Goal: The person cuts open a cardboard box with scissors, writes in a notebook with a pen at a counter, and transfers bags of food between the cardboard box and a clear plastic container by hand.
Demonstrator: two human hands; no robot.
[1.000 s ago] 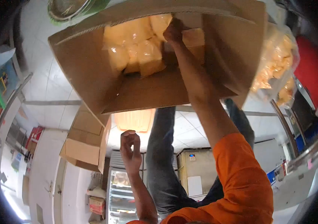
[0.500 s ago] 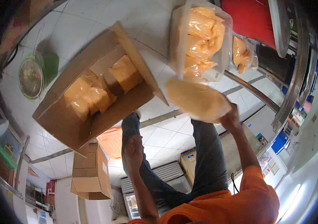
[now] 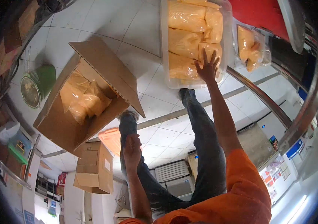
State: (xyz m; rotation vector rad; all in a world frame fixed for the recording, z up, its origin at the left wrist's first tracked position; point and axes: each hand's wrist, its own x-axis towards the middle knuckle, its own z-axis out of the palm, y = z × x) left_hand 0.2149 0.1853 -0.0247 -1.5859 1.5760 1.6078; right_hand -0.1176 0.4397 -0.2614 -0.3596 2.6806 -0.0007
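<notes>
My right hand (image 3: 208, 68) reaches forward with its fingers spread, over a clear plastic bag of pale orange filling (image 3: 210, 51). That bag lies among several similar ones in a translucent plastic tub (image 3: 164, 44) on the floor. Near my left knee rests my left hand (image 3: 131, 149), its fingers curled in and nothing visible in them. To the left, an open cardboard box (image 3: 60, 130) holds more filled bags (image 3: 88, 99); its raised flap hides part of the inside.
Beside the tub lie smaller orange-filled bags (image 3: 249, 46). A green bucket (image 3: 41, 85) stands left of the box. Closer in are a second cardboard box (image 3: 93, 168) and an orange plastic piece (image 3: 110, 140). A metal rail (image 3: 259, 95) runs along the right.
My right hand has moved forward from holding a filled bag in the air to spreading over the bags in the tub. My left hand stays at the knee. The view has shifted.
</notes>
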